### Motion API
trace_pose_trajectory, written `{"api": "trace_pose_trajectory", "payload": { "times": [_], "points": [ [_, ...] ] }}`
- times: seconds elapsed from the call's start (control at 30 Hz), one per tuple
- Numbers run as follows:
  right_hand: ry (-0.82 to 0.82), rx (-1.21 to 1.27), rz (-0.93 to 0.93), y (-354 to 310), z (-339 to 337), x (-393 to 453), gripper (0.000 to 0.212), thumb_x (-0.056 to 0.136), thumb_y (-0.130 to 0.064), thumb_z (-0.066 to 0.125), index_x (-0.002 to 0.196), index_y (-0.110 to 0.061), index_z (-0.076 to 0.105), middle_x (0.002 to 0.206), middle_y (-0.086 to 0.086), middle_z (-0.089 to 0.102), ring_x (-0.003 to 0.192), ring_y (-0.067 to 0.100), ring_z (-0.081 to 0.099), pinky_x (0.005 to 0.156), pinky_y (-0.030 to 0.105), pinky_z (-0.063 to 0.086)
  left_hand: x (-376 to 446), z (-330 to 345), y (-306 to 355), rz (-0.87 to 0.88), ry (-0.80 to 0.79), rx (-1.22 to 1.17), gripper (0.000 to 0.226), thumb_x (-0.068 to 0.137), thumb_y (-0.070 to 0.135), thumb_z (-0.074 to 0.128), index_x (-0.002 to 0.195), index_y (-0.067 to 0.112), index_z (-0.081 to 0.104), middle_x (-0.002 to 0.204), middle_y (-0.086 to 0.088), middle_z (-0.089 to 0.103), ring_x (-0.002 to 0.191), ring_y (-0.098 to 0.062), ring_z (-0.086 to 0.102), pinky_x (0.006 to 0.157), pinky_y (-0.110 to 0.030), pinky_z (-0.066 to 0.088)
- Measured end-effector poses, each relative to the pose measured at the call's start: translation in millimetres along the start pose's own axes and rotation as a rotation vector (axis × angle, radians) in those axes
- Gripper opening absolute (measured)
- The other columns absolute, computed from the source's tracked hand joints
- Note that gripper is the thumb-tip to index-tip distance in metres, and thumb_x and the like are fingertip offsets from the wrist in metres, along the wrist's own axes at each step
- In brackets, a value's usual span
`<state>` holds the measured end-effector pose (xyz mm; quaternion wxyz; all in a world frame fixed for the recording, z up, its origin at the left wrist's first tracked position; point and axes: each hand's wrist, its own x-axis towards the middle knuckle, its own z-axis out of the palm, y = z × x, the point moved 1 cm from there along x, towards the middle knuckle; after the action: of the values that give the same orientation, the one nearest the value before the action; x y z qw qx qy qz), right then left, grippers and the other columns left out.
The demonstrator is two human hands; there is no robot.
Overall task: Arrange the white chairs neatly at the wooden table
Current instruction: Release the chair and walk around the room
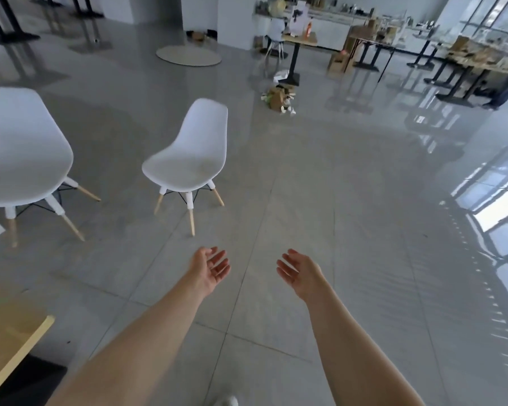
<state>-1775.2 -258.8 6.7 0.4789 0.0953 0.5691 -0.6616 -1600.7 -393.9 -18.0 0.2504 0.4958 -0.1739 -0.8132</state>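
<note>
Closest to you, your left hand (210, 269) and right hand (299, 272) reach forward, palms unclenched, holding nothing. The wooden table (11, 344) corner sits lower left. Ahead-left stand two white chairs, nearer chair (188, 159) and left chair (24, 150), both ungrasped; reaching one likely comes next. Bare floor (335, 230) lies rightward.

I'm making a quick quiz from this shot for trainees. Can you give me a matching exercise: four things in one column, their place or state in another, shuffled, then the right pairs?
Things:
1. left hand
2. nearer white chair
3. wooden table
4. round rug

Places or states:
A. far back on the floor
B. open, palm up, holding nothing
C. only a corner shows, bottom left
D. standing alone ahead of the hands

Pairs: 1-B, 2-D, 3-C, 4-A
</note>
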Motion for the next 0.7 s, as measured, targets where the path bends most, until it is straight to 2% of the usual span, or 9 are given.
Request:
{"api": "trace_pose_trajectory", "payload": {
  "times": [0.23,0.37,0.53,0.7],
  "points": [
    [0.005,0.014,-0.047,-122.1,31.1,111.4,0.012,0.094,-0.006,0.05,0.101,-0.007,0.059,0.099,0.01,0.062,0.087,0.028,0.064,0.067,0.037,0.056,95.0,129.3,58.9,0.009,-0.05,0.01,0.02,0.094,0.018,0.035,0.09,0.013,0.054,0.094,-0.008,0.061,0.08,-0.023,0.056,0.068,-0.035,0.048],
    [-0.011,0.001,-0.032,-176.6,44.5,194.8,0.015,0.094,-0.006,0.048,0.106,-0.007,0.058,0.097,0.009,0.062,0.085,0.027,0.064,0.059,0.033,0.058,160.8,194.2,79.9,0.008,-0.062,-0.009,0.021,0.094,0.019,0.035,0.091,0.013,0.056,0.095,-0.008,0.061,0.081,-0.023,0.056,0.067,-0.036,0.048],
    [-0.065,-0.004,0.034,-249.8,72.2,296.1,0.015,0.092,-0.006,0.05,0.103,-0.006,0.06,0.098,0.01,0.063,0.086,0.028,0.065,0.054,0.031,0.058,243.8,264.0,107.7,0.015,0.028,-0.032,0.02,0.093,0.019,0.037,0.091,0.013,0.056,0.095,-0.008,0.062,0.08,-0.023,0.056,0.067,-0.035,0.049],
    [-0.099,-0.028,0.029,-337.1,112.5,382.1,0.012,0.093,-0.005,0.049,0.099,-0.007,0.059,0.094,0.01,0.063,0.084,0.027,0.064,0.052,0.03,0.058,304.3,335.8,149.6,0.038,0.048,-0.08,0.021,0.094,0.021,0.038,0.094,0.012,0.057,0.094,-0.008,0.063,0.079,-0.023,0.057,0.066,-0.036,0.049]
  ]
}}
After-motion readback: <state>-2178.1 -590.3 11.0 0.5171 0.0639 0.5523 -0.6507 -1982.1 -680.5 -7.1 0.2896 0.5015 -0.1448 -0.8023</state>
